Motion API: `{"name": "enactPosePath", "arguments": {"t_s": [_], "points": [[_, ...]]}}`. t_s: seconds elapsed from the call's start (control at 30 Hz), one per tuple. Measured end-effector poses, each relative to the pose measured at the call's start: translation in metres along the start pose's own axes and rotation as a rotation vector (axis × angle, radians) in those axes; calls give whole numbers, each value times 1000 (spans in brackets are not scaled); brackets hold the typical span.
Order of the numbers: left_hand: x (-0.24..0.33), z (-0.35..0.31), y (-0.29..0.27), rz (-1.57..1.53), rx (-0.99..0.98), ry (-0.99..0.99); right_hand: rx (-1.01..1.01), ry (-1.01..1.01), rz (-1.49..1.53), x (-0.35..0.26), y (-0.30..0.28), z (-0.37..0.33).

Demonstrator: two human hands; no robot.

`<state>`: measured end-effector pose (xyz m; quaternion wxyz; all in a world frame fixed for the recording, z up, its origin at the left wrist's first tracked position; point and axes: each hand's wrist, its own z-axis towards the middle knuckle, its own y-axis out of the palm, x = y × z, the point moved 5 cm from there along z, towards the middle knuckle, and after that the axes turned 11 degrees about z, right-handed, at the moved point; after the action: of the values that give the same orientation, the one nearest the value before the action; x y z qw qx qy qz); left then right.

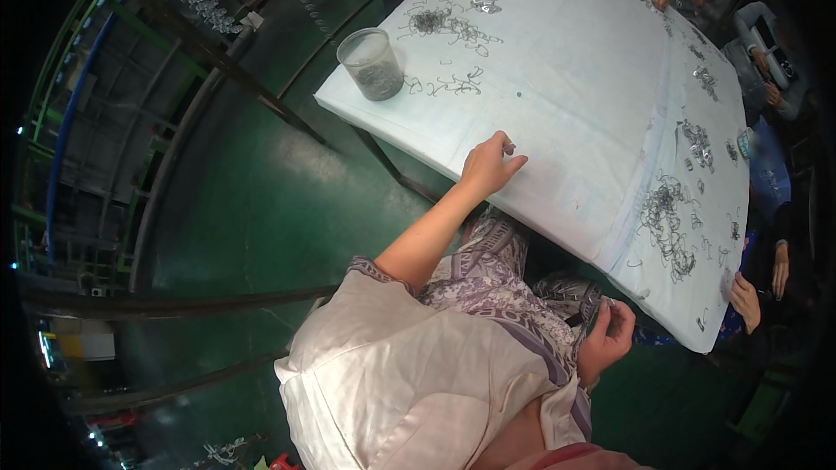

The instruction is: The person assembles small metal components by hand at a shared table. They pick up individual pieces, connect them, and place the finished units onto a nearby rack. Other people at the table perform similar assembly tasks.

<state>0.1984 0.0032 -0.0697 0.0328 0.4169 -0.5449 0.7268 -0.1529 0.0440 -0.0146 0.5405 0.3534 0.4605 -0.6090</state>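
My left hand (492,167) rests at the near edge of the white-covered table (557,135). Its thumb and index finger are apart, and nothing shows between them. In front of my lap, below the table edge, my right hand (607,341) is closed, fingers curled toward the thumb. Whatever it may hold is too small to make out. Thin bent wire hooks (453,84) lie scattered beyond my left hand. Beside them, at the table's left corner, stands a clear plastic tub (371,65) partly filled with small grey metal pieces.
More wire pieces (669,222) are heaped on the table's right side, and shiny metal parts (697,141) lie beyond. Other people sit around the table; one person's hand (745,300) is at the right corner. Metal bars (183,303) and racks stand left over the green floor (235,226).
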Motion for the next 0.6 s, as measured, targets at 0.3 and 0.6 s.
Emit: {"name": "enactPosePath", "arguments": {"t_s": [0.3,0.6], "points": [[-2,14,-2,25,-119,-73,-43,145,-61,22,-6,-5],[-85,168,-60,-82,261,-274,-140,111,-11,77,-13,-10]]}}
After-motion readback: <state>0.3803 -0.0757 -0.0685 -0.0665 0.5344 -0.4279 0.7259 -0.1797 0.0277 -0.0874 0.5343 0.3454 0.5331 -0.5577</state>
